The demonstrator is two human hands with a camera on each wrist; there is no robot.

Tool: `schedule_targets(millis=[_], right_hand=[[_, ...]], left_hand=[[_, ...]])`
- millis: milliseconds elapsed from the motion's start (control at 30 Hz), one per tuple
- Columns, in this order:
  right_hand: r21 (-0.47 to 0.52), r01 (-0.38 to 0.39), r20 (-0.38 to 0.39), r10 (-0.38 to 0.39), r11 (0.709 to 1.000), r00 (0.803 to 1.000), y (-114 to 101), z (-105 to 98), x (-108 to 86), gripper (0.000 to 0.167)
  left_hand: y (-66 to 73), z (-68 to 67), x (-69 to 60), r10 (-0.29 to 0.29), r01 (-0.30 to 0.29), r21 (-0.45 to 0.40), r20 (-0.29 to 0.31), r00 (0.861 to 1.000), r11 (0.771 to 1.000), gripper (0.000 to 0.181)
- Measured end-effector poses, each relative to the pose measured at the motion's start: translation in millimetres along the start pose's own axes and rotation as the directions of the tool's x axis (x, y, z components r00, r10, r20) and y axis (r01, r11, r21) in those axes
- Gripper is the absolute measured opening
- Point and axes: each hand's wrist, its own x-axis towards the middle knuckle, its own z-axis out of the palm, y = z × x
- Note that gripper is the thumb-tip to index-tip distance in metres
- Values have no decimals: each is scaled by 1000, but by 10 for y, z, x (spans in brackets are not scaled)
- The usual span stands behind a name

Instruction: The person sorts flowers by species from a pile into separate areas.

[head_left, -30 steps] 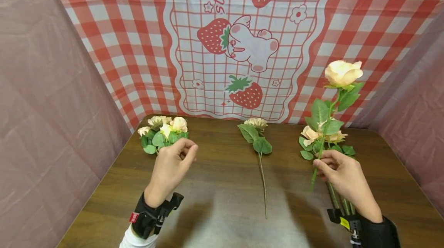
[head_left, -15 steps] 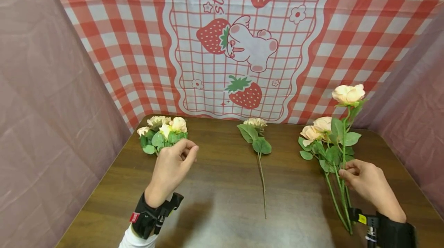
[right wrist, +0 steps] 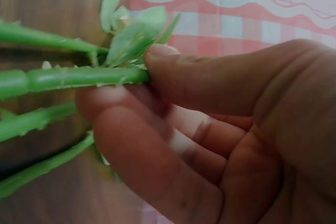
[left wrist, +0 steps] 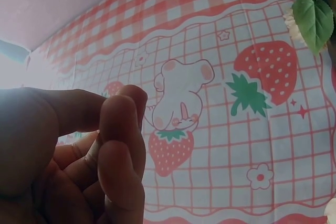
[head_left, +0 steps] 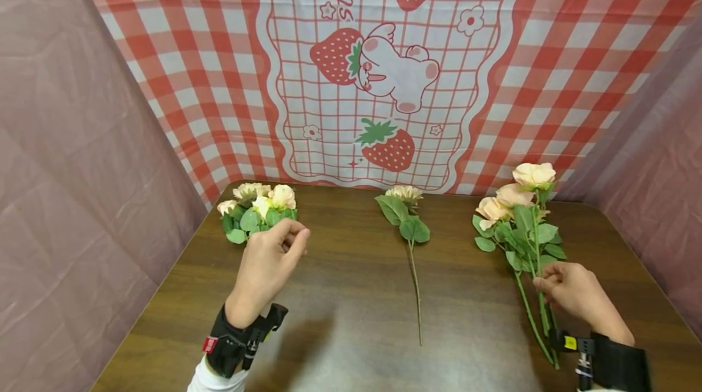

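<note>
My right hand (head_left: 584, 294) pinches the green stem of a cream rose (head_left: 534, 176) between thumb and fingers. In the right wrist view that thorny stem (right wrist: 79, 78) passes between thumb and forefinger, with other stems beside it. Under and beside the held rose lie more peach roses (head_left: 493, 210) with green leaves, at the table's right. My left hand (head_left: 267, 263) hovers over the left side of the table, fingers loosely curled and holding nothing. Behind it sits a cluster of cream flowers (head_left: 283, 197), its lower part hidden by the hand.
A single cream flower (head_left: 404, 197) with a long thin stem lies in the middle of the brown wooden table (head_left: 351, 294). A red-and-white checked strawberry cloth (head_left: 323, 99) hangs behind the table. Pink curtains (head_left: 82, 166) hang at both sides.
My right hand first moved right and toward me with the rose, then slightly back left. The rose has come down onto the other roses. The left hand has stayed almost still.
</note>
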Motion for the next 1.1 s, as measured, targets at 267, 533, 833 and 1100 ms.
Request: schedule_targets(millis=[267, 533, 833, 1100], right_hand=[[38, -69, 84, 65, 997, 994, 91, 59, 45, 22], [10, -83, 101, 82, 997, 991, 101, 104, 65, 21], [-15, -79, 85, 80, 997, 993, 83, 103, 58, 19], [-58, -59, 40, 62, 997, 997, 87, 121, 64, 22]], left_hand=[[-6, 6, 11, -12, 12, 33, 2, 1000, 999, 6], [-37, 10, 28, -32, 29, 100, 21, 999, 995, 7], [-59, 11, 40, -55, 51, 122, 35, 998, 991, 8], [-74, -7, 44, -81, 75, 166, 29, 996, 983, 9]])
